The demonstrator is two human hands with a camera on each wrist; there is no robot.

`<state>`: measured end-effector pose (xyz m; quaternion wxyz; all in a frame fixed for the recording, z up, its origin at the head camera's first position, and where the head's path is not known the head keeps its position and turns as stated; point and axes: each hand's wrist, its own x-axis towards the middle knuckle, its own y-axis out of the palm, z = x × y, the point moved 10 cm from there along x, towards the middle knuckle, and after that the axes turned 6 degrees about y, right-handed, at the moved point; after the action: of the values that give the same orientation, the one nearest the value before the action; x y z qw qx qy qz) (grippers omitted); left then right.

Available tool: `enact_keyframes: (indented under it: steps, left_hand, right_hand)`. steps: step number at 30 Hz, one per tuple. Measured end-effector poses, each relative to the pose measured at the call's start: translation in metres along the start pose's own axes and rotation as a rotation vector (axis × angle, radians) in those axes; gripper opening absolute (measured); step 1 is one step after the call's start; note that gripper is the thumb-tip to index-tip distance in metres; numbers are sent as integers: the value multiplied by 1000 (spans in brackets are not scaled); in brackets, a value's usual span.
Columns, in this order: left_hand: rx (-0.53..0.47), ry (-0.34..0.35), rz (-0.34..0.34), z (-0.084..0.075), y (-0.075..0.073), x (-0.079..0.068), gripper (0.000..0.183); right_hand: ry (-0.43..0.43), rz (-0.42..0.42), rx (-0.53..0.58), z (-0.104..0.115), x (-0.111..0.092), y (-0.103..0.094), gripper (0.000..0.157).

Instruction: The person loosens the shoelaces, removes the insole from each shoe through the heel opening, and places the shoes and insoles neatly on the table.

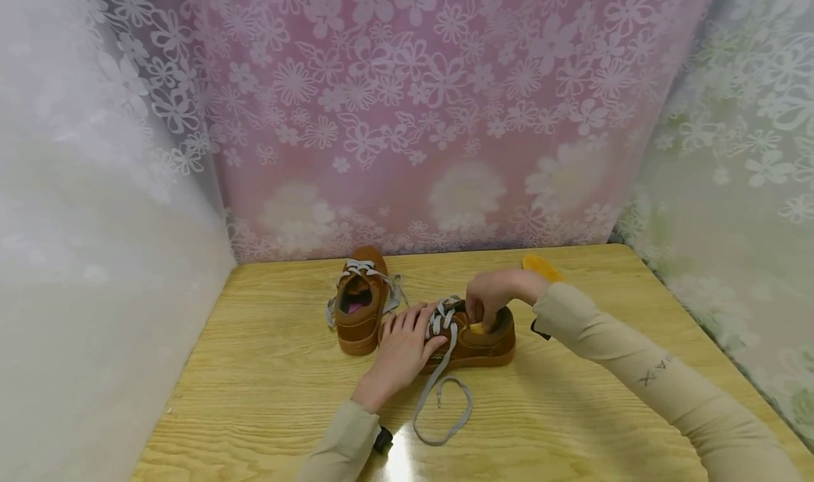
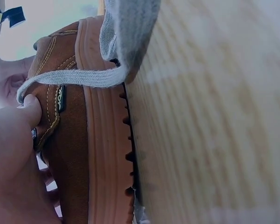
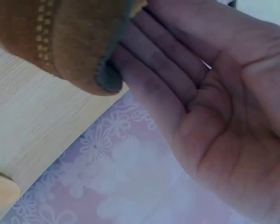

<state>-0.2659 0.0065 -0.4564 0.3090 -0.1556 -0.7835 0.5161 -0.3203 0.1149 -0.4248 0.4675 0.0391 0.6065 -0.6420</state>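
A brown lace-up shoe [image 1: 473, 351] lies sideways on the table, toe to the left. My left hand [image 1: 403, 351] grips its front part, with the thumb [image 2: 32, 112] pressed on the brown upper. My right hand [image 1: 492, 295] reaches down into the shoe's opening from above. A yellow insole [image 1: 478, 328] shows inside the opening, at the right fingertips, which seem to pinch it. In the right wrist view, the fingers [image 3: 154, 70] go behind the shoe's padded collar [image 3: 84, 46], which hides their tips. A grey lace [image 1: 439, 436] hangs loose onto the table.
Another brown shoe [image 1: 359, 333] stands at left, toe away from me, with pink inside and loose grey laces. A second yellow insole [image 1: 540, 267] lies behind my right wrist. Flower-patterned cloth [image 1: 407, 114] walls the wooden table [image 1: 267, 369] at back and sides.
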Motion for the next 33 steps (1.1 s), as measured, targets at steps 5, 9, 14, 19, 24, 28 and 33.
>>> enact_keyframes:
  steps: [5,9,14,19,24,28,33]
  left_hand:
    - [-2,-7,8,1,2,1,61]
    - [-4,-20,35,0,6,2,63]
    - [-3,-17,25,-4,7,1,62]
    - [6,-12,11,-7,6,-1,61]
    - [-3,-19,20,-7,8,-1,62]
    - [-9,-24,11,-7,6,-1,62]
    - [-10,-29,15,-8,5,-3,62]
  right_hand:
    - [35,-51,-7,-6,3,-4,7]
    - [2,-57,54,-8,5,-6,10]
    - [-80,-43,209,-10,1,-4,17]
    - [-145,-126,275,-12,-5,-13,16]
    - [-161,-167,183,-13,-17,-14,11]
    - [-125,-187,201,-17,-25,-11,17]
    - [-132,-267,213,-17,-31,-12,10]
